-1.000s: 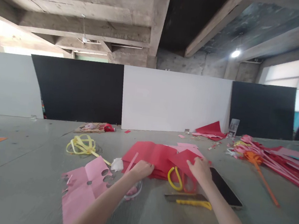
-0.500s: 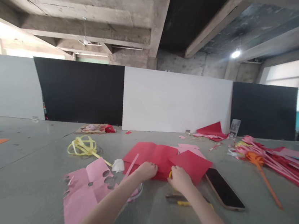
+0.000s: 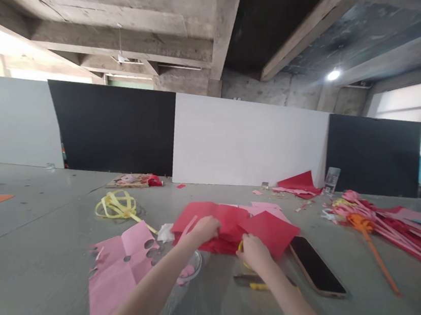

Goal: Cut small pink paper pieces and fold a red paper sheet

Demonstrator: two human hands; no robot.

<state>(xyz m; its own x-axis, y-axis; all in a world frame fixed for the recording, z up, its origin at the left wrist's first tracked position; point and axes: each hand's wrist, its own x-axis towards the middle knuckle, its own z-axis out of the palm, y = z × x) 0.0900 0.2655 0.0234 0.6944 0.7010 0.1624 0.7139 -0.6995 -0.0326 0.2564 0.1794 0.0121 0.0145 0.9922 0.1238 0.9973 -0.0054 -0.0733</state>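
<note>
1. The left hand (image 3: 206, 229) has gone up a little over the red paper (image 3: 198, 211), in the middle of the frame, just below center
2. Its fingers are bent and close together on the red paper, but I cannot tell if they pinch it
3. The right hand (image 3: 256, 253) is in about the same spot, next to the left hand and at the near edge of the red piece (image 3: 273, 229)
4. Its fingers are curled at a yellow loop (image 3: 240, 245), but I cannot tell if they squeeze it
5. With the left arm higher, more of the round clear dish (image 3: 198, 270) shows, with pink bits in it, so I think the left hand is busy with the red paper and not the dish
6. A phone (image 3: 317, 268) lies flat on the counter (image 3: 215, 306), to the right of the right hand
7. Pink paper with holes (image 3: 124, 264) is at the lower left, and a yellow ribbon ball (image 3: 117, 205) is just above it
8. At the right side are a long orange strip (image 3: 380, 257) and a pile of pink and red strips (image 3: 397, 229)
</note>
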